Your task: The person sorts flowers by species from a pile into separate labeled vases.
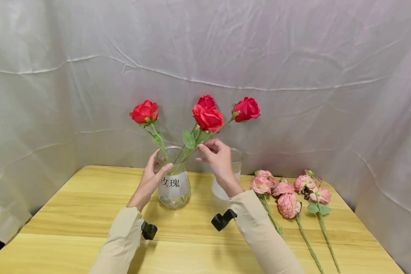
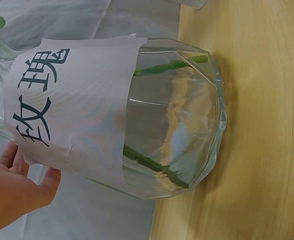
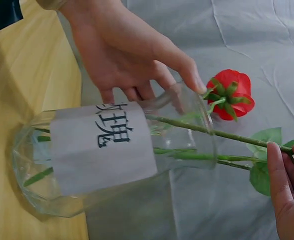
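Left hand (image 1: 150,178): grip curled round glass vase (image 1: 173,188), best held steady.
Right hand (image 1: 219,158): grip pinching rose stem (image 3: 237,138).
Stem: inside rim; probably best settled gently, neighbours undisturbed.

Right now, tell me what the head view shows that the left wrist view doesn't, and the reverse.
Only the head view shows the pink flowers lying on the wooden table and the beige sleeves. Only the left wrist view clearly shows two green stems inside the glass vase, below its label. Both show that vase with its label, the left hand at it, and the table.
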Available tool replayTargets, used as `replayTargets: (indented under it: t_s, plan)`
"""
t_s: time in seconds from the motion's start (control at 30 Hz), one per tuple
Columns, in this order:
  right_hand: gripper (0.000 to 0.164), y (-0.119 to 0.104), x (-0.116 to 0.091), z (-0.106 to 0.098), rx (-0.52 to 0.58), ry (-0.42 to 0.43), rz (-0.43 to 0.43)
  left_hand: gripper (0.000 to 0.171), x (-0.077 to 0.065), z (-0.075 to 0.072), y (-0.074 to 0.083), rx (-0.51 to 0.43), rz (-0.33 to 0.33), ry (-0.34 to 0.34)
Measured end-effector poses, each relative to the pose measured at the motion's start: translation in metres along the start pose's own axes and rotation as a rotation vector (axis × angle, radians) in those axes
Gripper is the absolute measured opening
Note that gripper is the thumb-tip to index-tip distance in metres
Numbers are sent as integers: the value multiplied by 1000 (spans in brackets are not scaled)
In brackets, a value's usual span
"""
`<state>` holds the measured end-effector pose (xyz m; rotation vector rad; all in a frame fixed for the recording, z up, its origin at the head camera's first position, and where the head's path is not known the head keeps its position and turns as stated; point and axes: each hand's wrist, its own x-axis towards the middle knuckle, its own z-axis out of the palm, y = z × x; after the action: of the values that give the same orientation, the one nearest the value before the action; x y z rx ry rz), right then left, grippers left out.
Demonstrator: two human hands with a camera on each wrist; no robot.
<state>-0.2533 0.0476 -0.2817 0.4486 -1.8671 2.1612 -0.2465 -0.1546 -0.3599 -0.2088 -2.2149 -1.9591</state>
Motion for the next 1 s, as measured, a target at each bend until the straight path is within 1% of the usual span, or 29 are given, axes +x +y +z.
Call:
replayTargets:
  t_s: [0.3, 0.5, 0.83, 1.0]
  plan:
    - [8, 12, -7, 5, 14, -6, 22, 77, -1, 1, -1, 11, 1, 2]
    - [8, 18, -10, 7, -5, -12, 50, 77, -2, 1, 0, 15, -3, 7]
    - [21, 25, -14, 4, -53, -23, 91, 77, -1, 1, 0, 7, 4, 5]
    - [27, 30, -18, 0, -87, -57, 123, 77, -1, 1, 0, 2, 4, 3]
